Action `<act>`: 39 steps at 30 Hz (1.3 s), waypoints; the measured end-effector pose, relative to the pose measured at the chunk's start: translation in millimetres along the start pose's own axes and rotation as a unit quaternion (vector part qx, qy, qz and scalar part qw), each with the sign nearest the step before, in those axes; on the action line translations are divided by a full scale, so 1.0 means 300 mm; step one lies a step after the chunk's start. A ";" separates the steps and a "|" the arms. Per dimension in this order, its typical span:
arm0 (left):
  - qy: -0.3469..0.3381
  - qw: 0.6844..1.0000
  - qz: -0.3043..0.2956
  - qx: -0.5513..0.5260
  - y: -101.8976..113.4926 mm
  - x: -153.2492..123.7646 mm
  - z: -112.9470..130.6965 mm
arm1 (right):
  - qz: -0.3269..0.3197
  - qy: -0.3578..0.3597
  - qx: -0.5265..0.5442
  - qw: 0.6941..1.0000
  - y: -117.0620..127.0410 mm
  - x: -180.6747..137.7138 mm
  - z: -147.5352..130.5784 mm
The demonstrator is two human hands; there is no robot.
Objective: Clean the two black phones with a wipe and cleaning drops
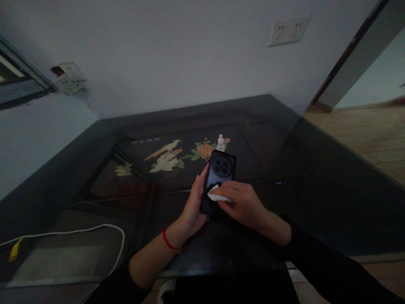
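A dark smartphone is held up above the black table, its back with a round camera ring facing me. My left hand grips it along its left edge, with a red cord bracelet on the wrist. A folded white tissue or cloth is pinched in my right hand and touches the lower part of the phone's back. Just behind the phone stands a small clear dropper bottle with a white top, partly covered by the phone.
The glossy black table bears a bird-and-flower picture. A white cable with a yellow tag lies at the left. White wall sockets are on the wall behind, others in the left corner.
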State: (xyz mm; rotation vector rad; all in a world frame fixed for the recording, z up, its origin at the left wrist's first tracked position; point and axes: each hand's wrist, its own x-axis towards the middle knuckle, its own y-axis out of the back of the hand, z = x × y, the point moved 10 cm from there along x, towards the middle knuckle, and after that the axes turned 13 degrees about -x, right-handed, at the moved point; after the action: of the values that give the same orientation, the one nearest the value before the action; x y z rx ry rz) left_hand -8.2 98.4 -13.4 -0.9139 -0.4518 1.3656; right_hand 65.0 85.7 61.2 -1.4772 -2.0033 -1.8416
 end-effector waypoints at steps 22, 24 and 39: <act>0.090 0.995 -0.001 -0.044 -0.008 -0.012 -0.055 | 0.056 0.051 -0.171 0.982 0.042 0.010 0.010; 0.094 0.994 -0.008 -0.050 -0.013 -0.011 -0.059 | 0.052 0.036 -0.178 0.982 0.043 0.012 0.025; 0.059 0.997 0.001 -0.050 -0.002 0.001 -0.014 | 0.063 0.086 -0.146 0.984 0.043 0.003 0.001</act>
State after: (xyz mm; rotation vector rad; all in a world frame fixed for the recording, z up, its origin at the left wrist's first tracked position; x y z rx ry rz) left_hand -4.5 97.6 -15.5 -1.0718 -0.4308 1.2920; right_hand 73.0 84.4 71.1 -1.4103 -1.5802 -2.1952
